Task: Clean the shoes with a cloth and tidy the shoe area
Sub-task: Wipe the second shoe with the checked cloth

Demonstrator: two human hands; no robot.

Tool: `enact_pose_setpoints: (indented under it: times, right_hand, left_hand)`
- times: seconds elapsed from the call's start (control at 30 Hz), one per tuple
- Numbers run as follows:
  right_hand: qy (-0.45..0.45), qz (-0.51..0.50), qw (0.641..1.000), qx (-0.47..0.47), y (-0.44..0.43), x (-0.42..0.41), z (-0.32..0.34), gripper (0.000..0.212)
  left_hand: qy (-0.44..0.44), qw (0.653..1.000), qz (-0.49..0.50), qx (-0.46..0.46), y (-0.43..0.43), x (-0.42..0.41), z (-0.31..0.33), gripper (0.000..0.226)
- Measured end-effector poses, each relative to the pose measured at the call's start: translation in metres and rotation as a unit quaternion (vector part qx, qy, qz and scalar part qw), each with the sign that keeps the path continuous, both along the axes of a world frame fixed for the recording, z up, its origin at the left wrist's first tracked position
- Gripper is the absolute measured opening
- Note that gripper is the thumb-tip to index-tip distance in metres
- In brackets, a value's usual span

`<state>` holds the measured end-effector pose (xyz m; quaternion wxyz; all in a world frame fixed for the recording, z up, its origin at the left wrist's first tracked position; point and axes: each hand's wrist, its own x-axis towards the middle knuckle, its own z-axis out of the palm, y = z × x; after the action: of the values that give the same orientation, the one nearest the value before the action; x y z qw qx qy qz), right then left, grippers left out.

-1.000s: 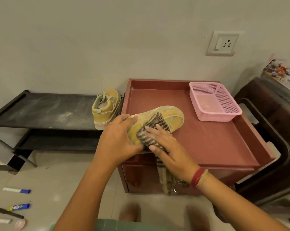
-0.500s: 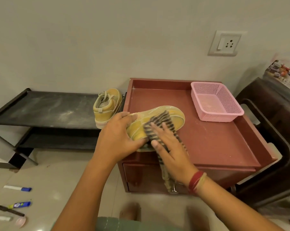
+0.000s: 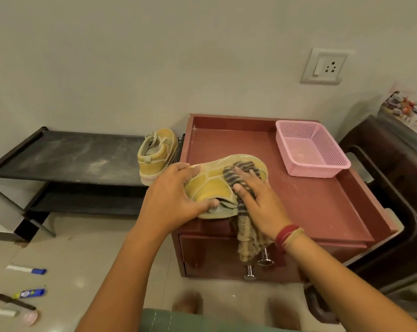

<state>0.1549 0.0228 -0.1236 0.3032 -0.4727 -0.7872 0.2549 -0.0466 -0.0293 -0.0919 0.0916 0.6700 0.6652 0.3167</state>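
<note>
A yellow shoe (image 3: 210, 185) lies on its side on the red cabinet top (image 3: 310, 202), toe pointing right. My left hand (image 3: 171, 200) grips its heel end. My right hand (image 3: 257, 200) presses a striped brown cloth (image 3: 244, 226) flat against the shoe's toe part; the cloth's tail hangs over the cabinet's front edge. The second yellow shoe (image 3: 156, 155) stands upright on the right end of the black shoe rack (image 3: 66, 159), heel toward me.
A pink plastic basket (image 3: 310, 149) sits at the cabinet's back right. A dark chair (image 3: 394, 188) stands to the right. Markers and small tubes (image 3: 25, 293) lie on the floor at lower left. The rack's top shelf looks dusty. Two drawer knobs (image 3: 265, 257) stick out below.
My right hand has slid the cloth along the shoe toward its toe. My left hand has kept its hold on the heel end.
</note>
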Motion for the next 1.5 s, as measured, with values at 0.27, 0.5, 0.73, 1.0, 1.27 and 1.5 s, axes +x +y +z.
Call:
enact_pose_setpoints:
  times: [0.27,0.5,0.73,1.0,1.27,1.5]
  right_hand:
    - [0.073,0.050,0.993,0.079,-0.012,-0.030,0.026,0.040]
    - [0.055,-0.012,0.998,0.029,0.001,-0.022,0.007,0.053]
    - [0.043,0.054,0.996,0.049,-0.009,-0.018,-0.003,0.031]
    - [0.002,0.041,0.998,0.039,-0.001,-0.004,-0.007,0.047]
    - [0.008,0.068,0.997,0.018,0.002,0.000,-0.008,0.045]
    - [0.091,0.061,0.993,-0.032,-0.015,-0.008,-0.001,0.040]
  left_hand:
    - [-0.073,0.996,-0.032,-0.030,0.001,-0.001,-0.007,0.108]
    - [-0.017,0.999,-0.035,0.000,-0.003,0.001,-0.009,0.082]
    - [0.104,0.994,-0.017,0.024,0.004,0.017,-0.012,0.084]
    - [0.123,0.991,-0.035,-0.026,0.009,0.019,-0.006,0.089]
    - [0.120,0.992,-0.040,-0.009,0.007,0.017,-0.006,0.087]
    - [0.131,0.991,-0.037,-0.013,-0.002,0.004,0.014,0.089]
